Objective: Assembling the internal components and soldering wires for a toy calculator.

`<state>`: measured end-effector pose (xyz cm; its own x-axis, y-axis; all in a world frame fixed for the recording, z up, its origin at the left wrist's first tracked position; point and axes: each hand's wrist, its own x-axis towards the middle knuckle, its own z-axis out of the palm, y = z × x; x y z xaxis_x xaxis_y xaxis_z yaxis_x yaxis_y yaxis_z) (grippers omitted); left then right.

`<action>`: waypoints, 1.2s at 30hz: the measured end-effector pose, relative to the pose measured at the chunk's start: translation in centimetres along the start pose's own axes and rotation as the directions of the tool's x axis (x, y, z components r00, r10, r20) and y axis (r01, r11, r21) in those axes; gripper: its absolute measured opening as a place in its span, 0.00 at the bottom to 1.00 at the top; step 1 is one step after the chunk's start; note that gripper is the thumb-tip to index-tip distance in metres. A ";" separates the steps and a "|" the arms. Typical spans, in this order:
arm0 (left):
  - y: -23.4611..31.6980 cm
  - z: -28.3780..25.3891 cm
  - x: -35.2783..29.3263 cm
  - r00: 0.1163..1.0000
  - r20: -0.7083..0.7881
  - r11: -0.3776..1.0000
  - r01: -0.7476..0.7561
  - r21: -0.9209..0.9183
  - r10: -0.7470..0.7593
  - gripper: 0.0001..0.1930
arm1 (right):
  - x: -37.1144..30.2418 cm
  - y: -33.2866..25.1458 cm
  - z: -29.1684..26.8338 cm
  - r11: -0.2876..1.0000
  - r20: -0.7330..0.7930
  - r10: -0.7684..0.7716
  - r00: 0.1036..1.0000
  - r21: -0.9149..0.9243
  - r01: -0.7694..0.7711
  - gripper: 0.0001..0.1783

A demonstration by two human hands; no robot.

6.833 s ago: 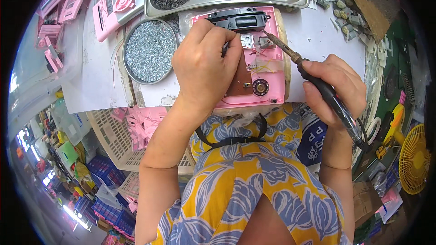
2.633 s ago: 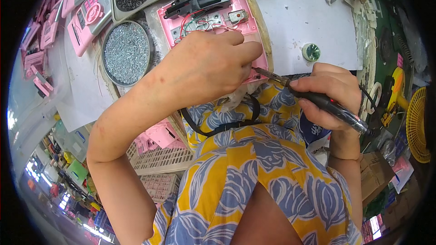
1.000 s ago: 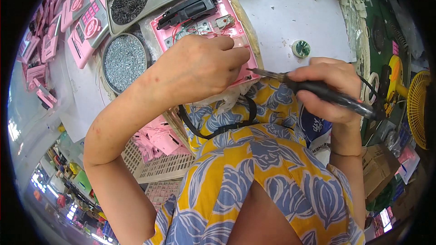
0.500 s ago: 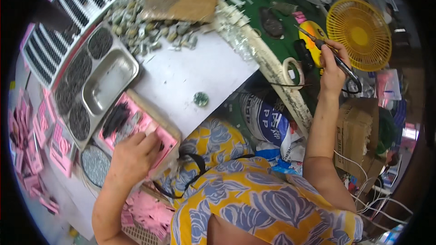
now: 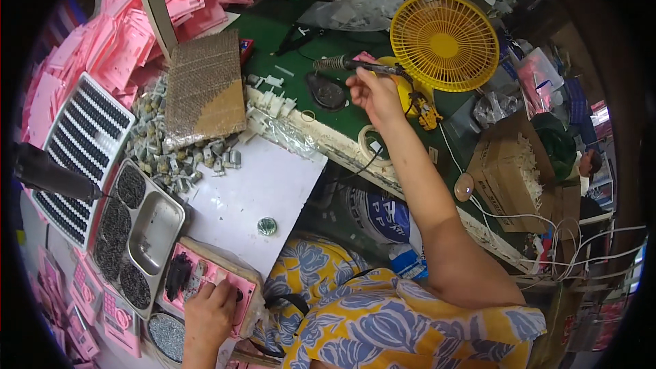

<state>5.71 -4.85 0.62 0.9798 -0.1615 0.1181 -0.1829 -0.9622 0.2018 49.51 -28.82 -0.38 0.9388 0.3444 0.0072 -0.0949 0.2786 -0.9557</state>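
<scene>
My left hand [image 5: 207, 311] is curled over the pink plastic casing [image 5: 242, 292], its fingertips pressed on it. Black wires [image 5: 179, 272] and a grey metal part lie in the casing, which sits on a block at the table's near edge. What is under my fingertips is hidden. Over the green bench, my right hand [image 5: 376, 99] is just below a soldering iron [image 5: 372, 66], its fingers apart. The iron's tip end is inside a coiled spring holder [image 5: 330, 63]. A small round tin [image 5: 266, 226] with shiny green contents stands on the white sheet.
A metal tray [image 5: 160, 215] of black screws is left of the casing, with a black electric screwdriver [image 5: 58, 174] hanging over it. Small motors [image 5: 184, 164] are heaped by a cardboard piece [image 5: 205, 89]. A yellow basket [image 5: 444, 44] and a carton [image 5: 502, 171] are at the right.
My right hand has moved left and let go of the soldering iron, now in the coiled holder. The view has shifted, showing more of the far bench. The left hand stays at the casing.
</scene>
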 end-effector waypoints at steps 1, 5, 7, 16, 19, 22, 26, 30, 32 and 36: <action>0.0 0.1 -0.1 1.000 0.003 1.000 -0.001 -0.003 0.001 0.09 | -1.1 0.0 -0.2 0.993 0.002 0.079 0.997 0.084 -0.079 0.21; -0.2 0.2 -0.2 1.000 -0.013 1.000 -0.016 0.015 0.016 0.10 | -5.3 0.9 0.7 0.927 -0.010 0.186 0.983 0.332 -0.172 0.19; -0.2 0.0 0.0 1.000 -0.009 1.000 -0.013 0.017 0.013 0.10 | -7.7 1.9 2.3 0.861 0.087 0.341 0.936 0.370 -0.348 0.21; -0.4 0.8 0.1 0.998 -0.057 1.000 -0.016 -0.021 0.015 0.08 | -12.4 2.7 10.7 0.934 0.596 0.299 0.746 -0.022 -0.357 0.25; -0.8 1.9 -1.9 0.994 -0.083 0.997 0.065 -0.035 -0.068 0.05 | -13.6 3.6 13.2 0.919 0.550 0.374 0.747 -0.114 -0.376 0.24; -1.3 2.0 -1.5 0.998 -0.055 0.997 0.033 -0.067 -0.036 0.04 | -13.7 3.5 11.7 0.921 0.557 0.370 0.744 -0.114 -0.373 0.21; -1.6 0.8 -1.6 0.981 -0.037 0.969 0.183 -0.169 -0.192 0.08 | -14.3 4.2 11.1 0.931 0.610 0.322 0.724 -0.066 -0.358 0.18; -1.4 1.2 -1.9 0.971 -0.023 0.954 0.231 -0.194 -0.239 0.08 | -14.4 4.6 11.3 0.924 0.650 0.334 0.683 -0.084 -0.373 0.17; -1.2 1.2 -1.8 0.965 0.001 0.946 0.257 -0.199 -0.262 0.09 | -14.7 4.8 11.4 0.931 0.667 0.330 0.668 -0.114 -0.346 0.16; -0.6 1.5 -2.1 0.941 -0.126 0.915 0.264 -0.305 -0.314 0.10 | -17.5 4.0 13.2 0.891 0.658 0.312 0.685 -0.454 0.031 0.12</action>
<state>3.92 -4.30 -1.24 0.9692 0.1774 0.1705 0.0665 -0.8559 0.5128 28.30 -21.94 -0.50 0.3957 0.9130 -0.0994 0.0945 -0.1482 -0.9844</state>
